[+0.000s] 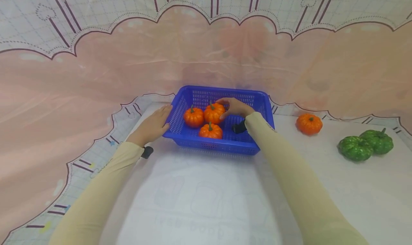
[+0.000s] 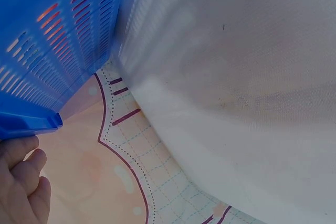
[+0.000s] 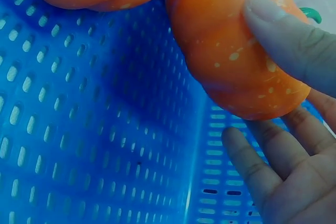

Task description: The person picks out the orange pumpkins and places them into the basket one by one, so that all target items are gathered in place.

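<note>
A blue plastic basket (image 1: 222, 145) with slotted sides holds three small orange pumpkins. My right hand (image 1: 236, 106) reaches inside and holds the back right pumpkin (image 1: 214, 113). In the right wrist view, the thumb lies on that pumpkin (image 3: 231, 51) and the other fingers curve round its far side. Beside it are the left pumpkin (image 1: 194, 117) and the front pumpkin (image 1: 210, 131). At the basket's left rim rests my left hand (image 1: 152, 125), fingers extended along the edge. The left wrist view shows its fingertips (image 2: 23, 148) right at the underside of the rim.
To the right of the basket, another orange pumpkin (image 1: 309, 124) sits on the white-covered table (image 1: 193, 195). Farther right, a dark green pumpkin (image 1: 355, 148) and a second green one (image 1: 378, 141) lie together. A patterned pink curtain (image 1: 145, 66) hangs behind the basket.
</note>
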A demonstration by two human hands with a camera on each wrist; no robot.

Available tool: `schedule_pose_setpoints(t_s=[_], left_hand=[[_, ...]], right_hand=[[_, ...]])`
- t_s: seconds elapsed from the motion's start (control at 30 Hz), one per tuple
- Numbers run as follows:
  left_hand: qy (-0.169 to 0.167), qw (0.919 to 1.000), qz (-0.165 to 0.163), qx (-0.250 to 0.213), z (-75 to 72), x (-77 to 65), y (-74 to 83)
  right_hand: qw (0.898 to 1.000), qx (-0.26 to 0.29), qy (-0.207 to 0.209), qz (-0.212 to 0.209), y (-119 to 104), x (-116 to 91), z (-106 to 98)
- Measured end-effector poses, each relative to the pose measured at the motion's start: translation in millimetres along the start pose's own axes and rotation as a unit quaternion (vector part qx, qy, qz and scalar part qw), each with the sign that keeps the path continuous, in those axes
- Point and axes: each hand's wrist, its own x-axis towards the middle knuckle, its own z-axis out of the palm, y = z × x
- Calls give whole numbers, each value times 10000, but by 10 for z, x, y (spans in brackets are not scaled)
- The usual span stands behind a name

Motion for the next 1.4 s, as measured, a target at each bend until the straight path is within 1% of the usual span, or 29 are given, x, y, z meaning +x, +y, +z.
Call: schedule_pose_setpoints(t_s=[0.2,0.4,0.7,0.9,1.2,1.4], left_hand=[[-12,10000,-10,27,-4,1,-5],[6,10000,-1,30,0,-2,-3],[-5,10000,-24,13,6,-11,1],[-31,10000,-36,28,-4,-24,16],[48,10000,64,23,-12,-32,33],[-4,10000,19,83,-17,-34,33]], right_hand=[[9999,111,27,54,17,-3,1],[9998,118,100,99,53,-7,-5],[9997,75,73,228,66,-19,-20],[9998,-3,82,181,85,-23,-22],[9997,-42,168,174,94,-27,-21],[9996,-78,216,139,95,-46,-21]])
